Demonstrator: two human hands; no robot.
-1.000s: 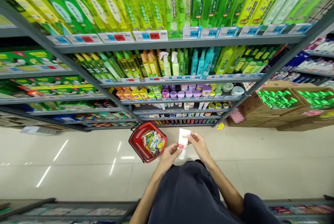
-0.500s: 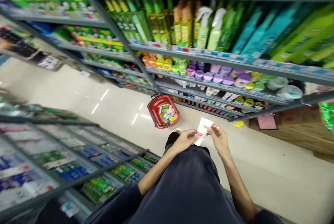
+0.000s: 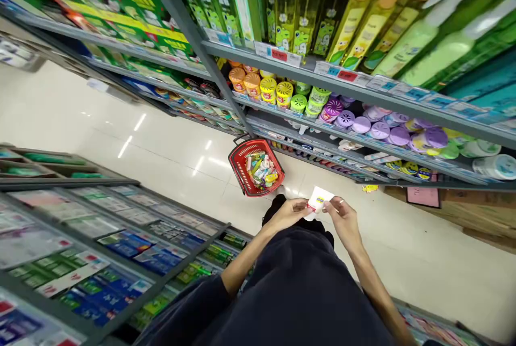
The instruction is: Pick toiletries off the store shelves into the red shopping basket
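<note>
A white squeeze tube [image 3: 320, 198] with a small yellow label and a red band is held in front of my body, between both hands. My left hand [image 3: 291, 213] grips its lower left side, thumb over the red band. On the right edge, my right hand [image 3: 342, 217] pinches the tube between thumb and fingers. Its wording is too small to read. On the floor ahead stands a red shopping basket [image 3: 237, 166], its black handle folded toward the shelf. Mixed small packages [image 3: 264, 170] lie inside the basket.
Ahead, a tall shelf [image 3: 274, 61] carries green and yellow spray bottles [image 3: 363, 18] above round air-freshener tubs [image 3: 284, 93]. Another shelf [image 3: 141, 260] with boxed goods runs along my left. Brown cardboard boxes [image 3: 451, 203] lie at the right. Between the shelves runs a pale tiled floor [image 3: 169, 168].
The view has shifted closer to the shelf ahead and sharpened. Both hands keep hold of the tube, which now tilts slightly more to the right. The basket stays on the floor.
</note>
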